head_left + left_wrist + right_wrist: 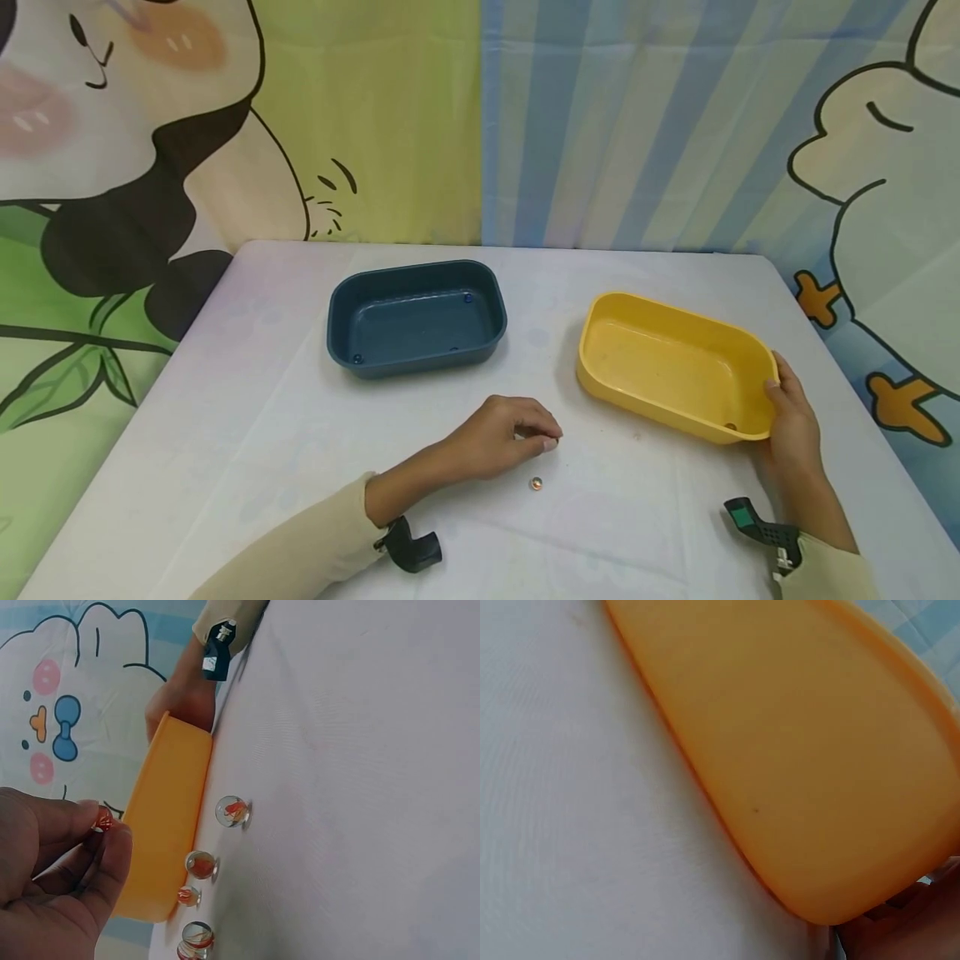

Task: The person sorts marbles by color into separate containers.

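One white desk [600,533] carries two trays. The yellow tray [652,354] stands on the right; the head view shows into it, while both wrist views show mainly its outer wall. The blue tray [420,367], farther left, appears in the head view alone. The right hand [795,425] grips the yellow tray's right end, thumb at the rim; its other fingers are hidden behind the wall, and the right wrist view catches just a cut-off corner of that hand. The left hand [487,442] is over the desk, nearer the viewer than the trays; its fingers and thumb pinch a red marble [103,819], clear in the left wrist view but only a dark speck from the head. That wrist view also shows several clear marbles [232,811] on the desk, the lowest two overlapping, whereas the head view shows a single loose marble [536,483], near the left fingertips. Small marbles [468,297] lie in the blue tray, one mostly hidden by the near wall; another marble [730,427], its colour hard to make out, sits in the yellow tray's near corner.
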